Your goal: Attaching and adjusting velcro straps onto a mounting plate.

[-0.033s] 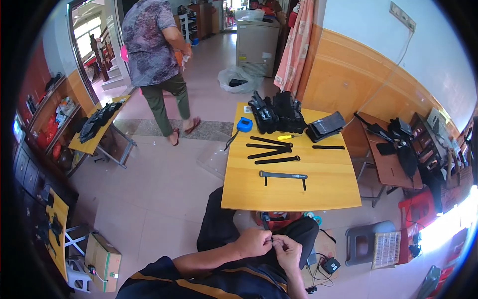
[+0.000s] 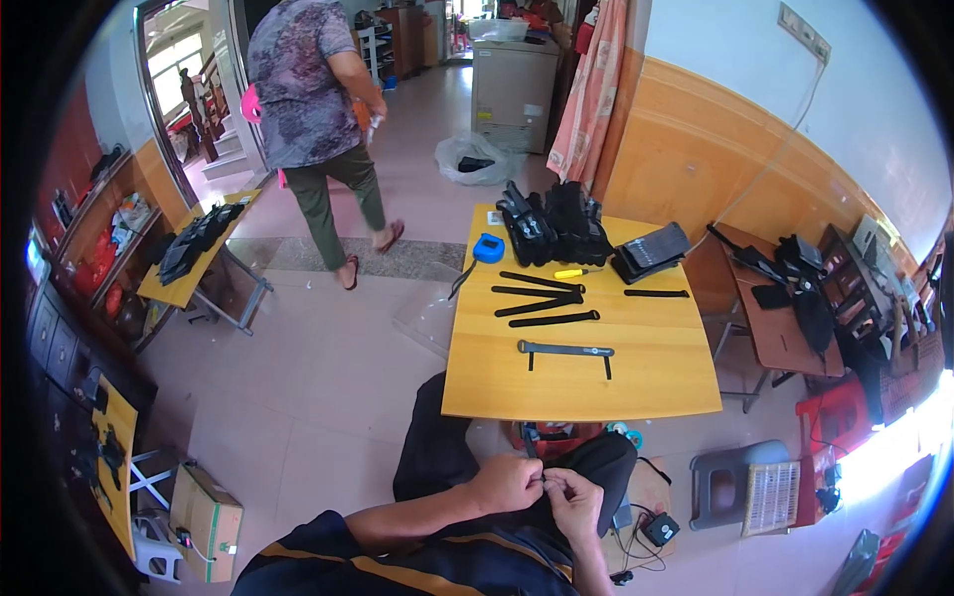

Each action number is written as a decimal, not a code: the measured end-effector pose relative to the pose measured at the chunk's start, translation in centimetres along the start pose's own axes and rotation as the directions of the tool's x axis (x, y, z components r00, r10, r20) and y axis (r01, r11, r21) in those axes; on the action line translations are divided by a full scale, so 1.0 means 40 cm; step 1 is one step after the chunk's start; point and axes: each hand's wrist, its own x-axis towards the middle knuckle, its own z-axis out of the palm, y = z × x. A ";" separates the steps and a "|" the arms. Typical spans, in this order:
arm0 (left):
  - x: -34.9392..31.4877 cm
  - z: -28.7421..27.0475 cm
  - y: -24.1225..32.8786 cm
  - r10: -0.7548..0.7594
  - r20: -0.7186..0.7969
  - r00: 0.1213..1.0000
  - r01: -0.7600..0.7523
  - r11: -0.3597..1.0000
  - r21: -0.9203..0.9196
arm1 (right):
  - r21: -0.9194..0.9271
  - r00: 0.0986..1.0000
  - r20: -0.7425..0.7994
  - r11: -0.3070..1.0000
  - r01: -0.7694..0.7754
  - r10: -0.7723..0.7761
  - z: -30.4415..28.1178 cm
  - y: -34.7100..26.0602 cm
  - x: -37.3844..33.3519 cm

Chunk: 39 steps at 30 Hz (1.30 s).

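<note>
- Dark-grey strap (image 2: 531, 447) shows at our hands, low in the view, over our lap and below the near edge of the wooden table (image 2: 656, 382).
- Its long axis runs away from us, up toward that edge, the far end leaning slightly left.
- Our left hand (image 2: 509, 483), curled into a fist, is nearer to the visible length, which rises just beyond its fingers.
- Our right hand (image 2: 574, 497) lies to its right, thumb and finger pinched, their tips touching our left fingertips.
- Between the tips sits a small dark bit; we take it for the near end of the same strap, gripped from both sides, though our fingers hide too much to be sure.
- Ahead on the tabletop, a grey strap (image 2: 566, 349) lies crosswise to ours, two short black strips (image 2: 531, 363) pointing back toward us; neither hand touches it.
- Several black straps (image 2: 554, 319) lie beyond that, well apart from both hands.
</note>
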 end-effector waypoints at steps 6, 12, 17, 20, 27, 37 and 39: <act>0.002 -0.013 0.003 0.027 0.030 0.999 -0.029 0.998 0.063 | -0.009 0.999 -0.034 1.000 0.004 -0.004 0.004 -0.026 -0.006; 0.004 -0.023 0.006 0.014 0.066 0.998 -0.015 1.000 0.014 | -0.050 1.000 -0.024 0.999 0.009 -0.010 0.003 -0.027 -0.008; 0.000 -0.029 0.003 0.007 0.092 0.996 -0.007 1.000 -0.003 | -0.049 1.000 0.014 0.999 0.014 -0.013 -0.001 -0.035 -0.010; -0.001 -0.029 0.008 -0.008 0.107 0.994 0.009 1.000 -0.008 | -0.065 0.998 0.022 0.996 0.055 -0.054 -0.002 -0.038 -0.011; -0.007 -0.008 0.014 -0.013 0.033 0.999 0.010 0.997 0.076 | -0.083 0.990 -0.035 0.988 0.133 -0.137 0.017 -0.032 -0.020; -0.011 -0.011 0.013 -0.057 -0.042 0.997 0.059 0.997 0.057 | -0.143 0.986 -0.121 0.985 0.101 -0.119 0.051 -0.035 -0.027; -0.009 -0.006 0.017 -0.052 -0.031 0.998 0.053 0.997 0.057 | 0.051 0.988 -0.156 0.999 0.003 0.005 0.059 -0.008 -0.035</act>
